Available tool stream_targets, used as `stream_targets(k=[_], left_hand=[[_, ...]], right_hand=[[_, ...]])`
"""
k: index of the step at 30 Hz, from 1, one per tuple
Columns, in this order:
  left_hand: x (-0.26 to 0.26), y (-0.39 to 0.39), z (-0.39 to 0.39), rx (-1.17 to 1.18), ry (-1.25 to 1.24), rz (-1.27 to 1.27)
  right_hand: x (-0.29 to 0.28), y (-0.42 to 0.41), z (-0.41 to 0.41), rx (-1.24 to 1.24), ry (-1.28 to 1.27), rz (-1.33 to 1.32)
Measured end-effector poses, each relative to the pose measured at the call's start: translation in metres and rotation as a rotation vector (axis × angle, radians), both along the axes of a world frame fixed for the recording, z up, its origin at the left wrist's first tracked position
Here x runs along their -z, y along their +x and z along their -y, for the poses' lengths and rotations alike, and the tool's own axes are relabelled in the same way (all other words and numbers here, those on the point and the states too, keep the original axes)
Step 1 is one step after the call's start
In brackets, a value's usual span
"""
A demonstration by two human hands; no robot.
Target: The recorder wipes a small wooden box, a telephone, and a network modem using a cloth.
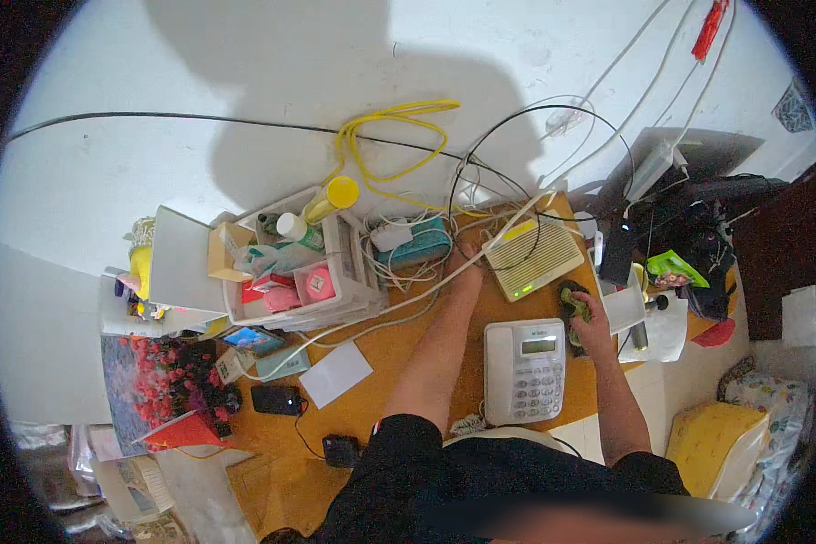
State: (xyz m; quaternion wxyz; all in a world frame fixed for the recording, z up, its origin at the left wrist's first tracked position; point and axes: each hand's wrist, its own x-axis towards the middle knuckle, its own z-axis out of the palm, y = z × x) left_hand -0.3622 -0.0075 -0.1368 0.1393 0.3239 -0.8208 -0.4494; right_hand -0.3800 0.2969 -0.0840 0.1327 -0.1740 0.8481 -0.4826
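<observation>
My right hand grips a crumpled green cloth at the right side of the wooden desk. The cloth rests against a dark object, mostly covered, whose kind I cannot tell. My left hand reaches to the back of the desk, between a teal box and a cream router with green lights. Cables cross over it, and its fingers are too blurred to tell whether they hold anything. A white desk telephone lies between my forearms.
Left of my arm stand a white plastic organizer full of bottles and small boxes, a white paper, and a black device with a cord. A yellow cable and a black cable run along the wall.
</observation>
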Motion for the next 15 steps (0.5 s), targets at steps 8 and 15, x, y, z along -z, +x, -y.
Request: stream_targets(k=[8, 15], left_hand=[[-0.022, 0.104, -0.040, -0.055, -0.278, 0.223], [-0.080, 0.179, -0.070, 0.005, 0.106, 0.155]], right_hand=[[0.005, -0.003, -0.003, -0.024, 0.087, -0.096], [0.007, -0.013, -0.013, 0.030, -0.206, 0.265]])
